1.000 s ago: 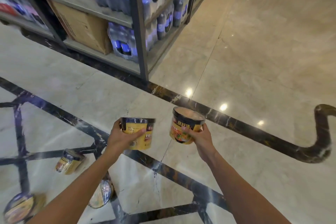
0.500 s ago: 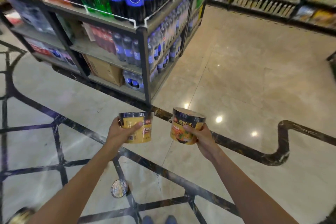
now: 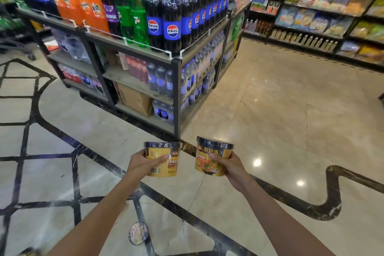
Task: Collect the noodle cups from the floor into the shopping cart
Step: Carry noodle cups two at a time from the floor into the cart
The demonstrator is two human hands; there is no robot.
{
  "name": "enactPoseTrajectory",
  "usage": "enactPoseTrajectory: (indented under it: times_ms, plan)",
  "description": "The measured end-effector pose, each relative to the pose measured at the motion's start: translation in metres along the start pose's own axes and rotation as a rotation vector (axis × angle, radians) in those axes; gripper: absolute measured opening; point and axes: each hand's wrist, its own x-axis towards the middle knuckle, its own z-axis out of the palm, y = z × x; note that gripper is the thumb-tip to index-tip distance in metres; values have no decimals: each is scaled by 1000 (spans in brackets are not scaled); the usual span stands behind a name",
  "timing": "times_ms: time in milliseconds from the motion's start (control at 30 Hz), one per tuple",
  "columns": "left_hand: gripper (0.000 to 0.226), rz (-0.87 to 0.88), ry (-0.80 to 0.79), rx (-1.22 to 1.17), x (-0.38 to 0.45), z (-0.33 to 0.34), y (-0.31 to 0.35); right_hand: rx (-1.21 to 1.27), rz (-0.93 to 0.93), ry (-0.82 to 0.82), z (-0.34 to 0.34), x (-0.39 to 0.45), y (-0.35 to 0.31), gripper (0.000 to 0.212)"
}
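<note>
Noodle cups, 2 yellow paper tubs w/ dark lids: left hand [image 3: 141, 164] grips 1 [image 3: 163, 159], right hand [image 3: 232, 165] grips other [image 3: 213, 156]. View's lifted off floor since 1 s ago; 3rd cup [image 3: 138, 233] below, cart unseen.

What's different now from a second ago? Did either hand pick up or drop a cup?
Nothing was picked up or dropped. The view has lifted from the floor to the drinks shelf, so most of the floor cups have slipped out of frame; one cup on the floor shows near the bottom. As before, the left hand grips its noodle cup and the right hand grips the other noodle cup.
</note>
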Motion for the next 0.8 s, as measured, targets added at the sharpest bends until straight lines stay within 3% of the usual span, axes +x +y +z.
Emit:
enactPoseTrajectory:
  times_ms: [100, 267, 333, 467, 600, 700, 800]
  plan:
    - [53, 18, 27, -50, -7, -11, 5, -47, 6, -32, 9, 2, -4, 112]
    - [63, 25, 136, -209, -27, -53, -2, -101, 9, -158, 49, 11, -9, 102]
    - [57, 32, 214, -276, -44, -74, -10, -133, 21, -239, 74, 14, -10, 98]
    - [57, 26, 452, -374, -94, -118, -36, -229, 17, -478, 142, 16, -11, 105]
    - [45, -27, 714, -458, -164, -148, -78, -293, 39, -748, 215, -2, -1, 85]
    - [43, -97, 908, -522, -228, -159, -113, -395, 42, -953, 265, -33, 19, 105]
    - [36, -130, 1092, -652, -301, -156, -145, -467, 72, -1158, 306, -81, 45, 103]
